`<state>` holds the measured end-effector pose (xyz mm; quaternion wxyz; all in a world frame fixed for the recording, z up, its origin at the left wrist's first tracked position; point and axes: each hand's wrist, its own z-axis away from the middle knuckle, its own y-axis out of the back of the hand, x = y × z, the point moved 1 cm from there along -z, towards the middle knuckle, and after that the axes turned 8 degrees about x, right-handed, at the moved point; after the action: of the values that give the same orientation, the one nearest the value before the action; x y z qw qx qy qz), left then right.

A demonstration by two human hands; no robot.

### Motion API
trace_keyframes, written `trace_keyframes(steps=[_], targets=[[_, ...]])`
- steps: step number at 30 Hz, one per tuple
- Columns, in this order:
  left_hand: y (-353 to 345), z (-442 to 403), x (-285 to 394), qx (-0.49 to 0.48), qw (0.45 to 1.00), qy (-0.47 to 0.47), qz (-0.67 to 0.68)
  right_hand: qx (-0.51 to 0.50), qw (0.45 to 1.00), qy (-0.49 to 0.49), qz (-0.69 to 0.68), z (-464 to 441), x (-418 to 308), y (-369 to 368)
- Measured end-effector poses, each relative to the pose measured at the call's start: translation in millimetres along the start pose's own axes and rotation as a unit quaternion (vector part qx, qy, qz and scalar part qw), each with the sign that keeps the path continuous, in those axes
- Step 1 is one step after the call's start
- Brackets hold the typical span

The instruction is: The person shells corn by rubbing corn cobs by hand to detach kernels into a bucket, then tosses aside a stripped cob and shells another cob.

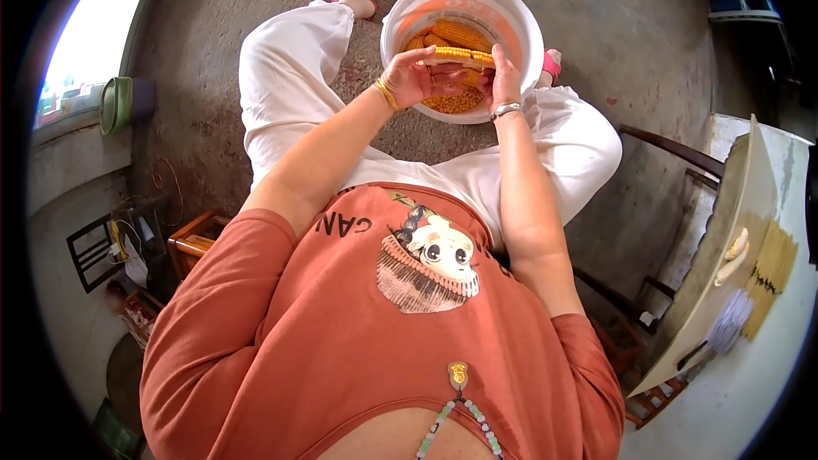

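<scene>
1. Shelling is apparently in hand: fingers of the left hand and right hand are gripping a corn cob above loose kernels in a bucket.
2. The next move is probably calling for thumb pressure.
3. The corn cob's long axis is running crosswise between the hands; tip end unclear.

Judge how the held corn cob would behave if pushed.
The corn cob likely stays stiff, spanning straight between left hand and right hand. Its long, rounded shape suggests rolling. It may shed kernels; loose kernels lie in the bucket.
</scene>
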<state>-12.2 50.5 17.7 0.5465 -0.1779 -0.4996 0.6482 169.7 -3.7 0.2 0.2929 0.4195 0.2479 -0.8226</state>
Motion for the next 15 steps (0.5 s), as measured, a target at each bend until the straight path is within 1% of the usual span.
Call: trace_keyframes(steps=[3,4,6,7,8,9,10,11,12,15], targets=[[-14,7,3,0.006,0.998,0.048,-0.031,-0.006,0.998,0.038,0.042,-5,0,4],[-8,1,1,0.01,0.995,0.071,-0.065,-0.005,0.997,0.046,0.063,-4,-2,6],[4,-11,-3,0.02,0.984,0.114,-0.134,-0.019,0.984,0.113,0.139,-16,7,11],[0,-13,-11,0.075,0.974,0.086,-0.198,-0.018,0.975,0.138,0.173,-18,11,10],[0,-17,-14,0.058,0.963,0.076,-0.252,-0.017,0.965,0.162,0.206,-19,14,10],[-3,-18,-15,0.04,0.949,0.066,-0.305,-0.03,0.953,0.213,0.214,-9,6,6],[-6,-19,-17,0.022,0.932,0.056,-0.357,-0.033,0.955,0.194,0.22,-9,5,6],[-9,-17,-22,0.046,0.928,0.025,-0.368,-0.036,0.957,0.176,0.226,-10,4,6],[-13,-15,-22,0.068,0.928,0.029,-0.365,-0.039,0.959,0.157,0.232,-9,2,6],[-17,-12,-21,0.121,0.923,0.033,-0.364,-0.017,0.89,0.275,0.363,-1,0,1]])
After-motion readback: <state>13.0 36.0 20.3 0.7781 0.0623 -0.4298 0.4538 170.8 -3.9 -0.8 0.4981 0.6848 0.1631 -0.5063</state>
